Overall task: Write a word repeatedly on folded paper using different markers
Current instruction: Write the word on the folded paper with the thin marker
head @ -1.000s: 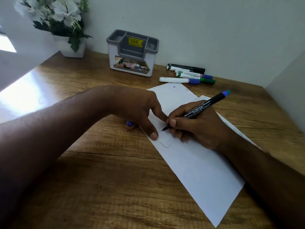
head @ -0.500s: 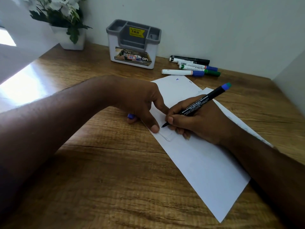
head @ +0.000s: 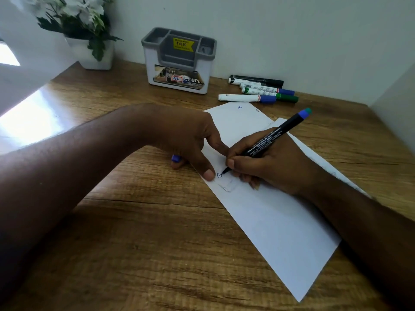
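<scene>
A small folded paper (head: 228,184) lies on a long white sheet (head: 280,227) on the wooden desk. My right hand (head: 267,162) grips a black marker (head: 272,138) with a blue-green end, its tip touching the folded paper beside a small blue letter (head: 219,175). My left hand (head: 190,140) presses thumb and forefinger on the paper's left edge. A blue cap (head: 176,158) shows under its curled fingers.
Several markers (head: 258,90) with blue, green and black caps lie at the back by the wall. A grey and white desk organiser (head: 179,61) stands left of them. A potted white flower (head: 87,34) sits at the back left corner.
A small blue round letter has appeared on the folded paper at the pen tip. Both hands have stayed in place; the camera view shifted slightly.
</scene>
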Demonstrator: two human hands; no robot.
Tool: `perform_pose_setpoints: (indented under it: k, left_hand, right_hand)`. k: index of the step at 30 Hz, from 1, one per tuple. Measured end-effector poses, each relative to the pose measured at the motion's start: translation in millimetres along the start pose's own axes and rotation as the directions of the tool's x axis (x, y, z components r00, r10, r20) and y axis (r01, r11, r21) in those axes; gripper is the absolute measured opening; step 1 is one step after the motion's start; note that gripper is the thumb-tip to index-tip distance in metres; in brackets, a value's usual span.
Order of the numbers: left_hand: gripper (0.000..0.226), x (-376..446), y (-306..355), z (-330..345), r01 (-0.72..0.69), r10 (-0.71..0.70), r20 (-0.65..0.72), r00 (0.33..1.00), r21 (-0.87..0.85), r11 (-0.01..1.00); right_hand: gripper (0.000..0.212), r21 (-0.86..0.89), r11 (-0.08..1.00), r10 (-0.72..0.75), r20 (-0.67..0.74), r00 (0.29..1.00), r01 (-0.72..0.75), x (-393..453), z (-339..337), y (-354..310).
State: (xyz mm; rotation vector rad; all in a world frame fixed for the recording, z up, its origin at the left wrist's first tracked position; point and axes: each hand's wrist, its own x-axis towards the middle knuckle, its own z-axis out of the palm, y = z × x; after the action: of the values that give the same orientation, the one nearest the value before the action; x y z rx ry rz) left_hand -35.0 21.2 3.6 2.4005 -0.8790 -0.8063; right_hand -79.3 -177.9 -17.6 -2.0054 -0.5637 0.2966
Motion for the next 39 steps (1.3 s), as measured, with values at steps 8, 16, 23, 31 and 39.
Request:
perform_pose_setpoints:
  k: [8,16,23,31,39]
  left_hand:
    - [0.049,1.0,2.3,-0.9,0.021,-0.021,-0.001,1.000,0.023,1.000]
    - [0.033,-2.5,3.6,-0.5,0.044,-0.044,0.008,0.999,0.014,0.999]
    - [0.027,-0.5,0.4,-0.5,0.056,-0.056,-0.001,0.998,0.024,0.998]
    - [0.030,0.0,0.1,-0.9,0.052,-0.053,0.020,0.998,0.017,0.998]
    - [0.031,1.3,-1.4,-1.8,0.065,-0.065,0.040,0.997,-0.002,0.998]
  right_hand:
    - [0.013,0.058,0.998,0.010,-0.068,0.998,-0.006,-1.0,-0.1,0.8]
    - [0.011,0.016,1.000,0.024,-0.049,0.999,-0.023,0.4,-0.1,0.5]
    - [0.007,0.006,0.999,0.032,-0.096,0.995,-0.031,0.3,0.6,-0.8]
    - [0.008,0.014,1.000,0.028,-0.115,0.993,-0.027,0.3,2.1,0.4]
    - [0.022,0.045,0.999,0.013,-0.165,0.986,-0.006,0.5,1.0,4.7]
